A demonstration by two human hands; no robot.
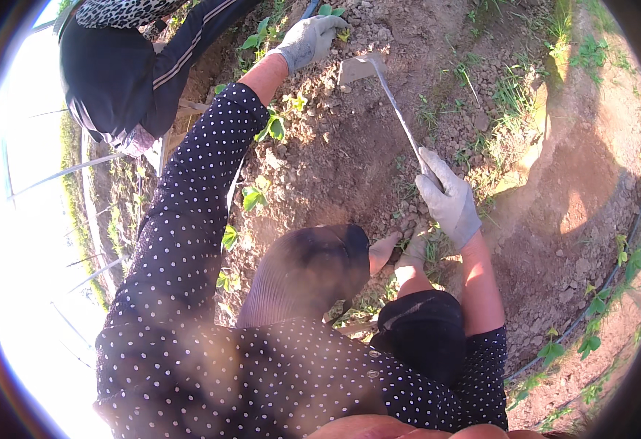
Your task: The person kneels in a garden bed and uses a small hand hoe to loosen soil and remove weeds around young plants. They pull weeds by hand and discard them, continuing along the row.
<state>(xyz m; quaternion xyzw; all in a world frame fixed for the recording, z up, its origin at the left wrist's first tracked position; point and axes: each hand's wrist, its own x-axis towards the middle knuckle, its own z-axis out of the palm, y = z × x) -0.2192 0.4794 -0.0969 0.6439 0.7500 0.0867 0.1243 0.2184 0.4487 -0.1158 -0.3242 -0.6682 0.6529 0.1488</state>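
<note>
My right hand (451,200), in a pale grey work glove, is closed around the handle of a small hand hoe (399,110). The hoe's thin shaft slants up and left to a flat blade (358,70), which rests at the loose brown soil (320,181). My left hand (310,45), also gloved, is stretched out to the bed with its fingers bent downward. Close to its fingertips is a yellowish leaf (344,35); whether the fingers pinch anything is hidden. Left of the blade, a young leafy plant (276,127) grows from the soil.
Another person (106,82) in dark clothes bends at the upper left. Several seedlings (254,196) line the bed's left side. Grass tufts (512,93) grow at the right. A thin irrigation hose (600,291) runs beside plants at the lower right. My bare feet (384,251) are below the hoe.
</note>
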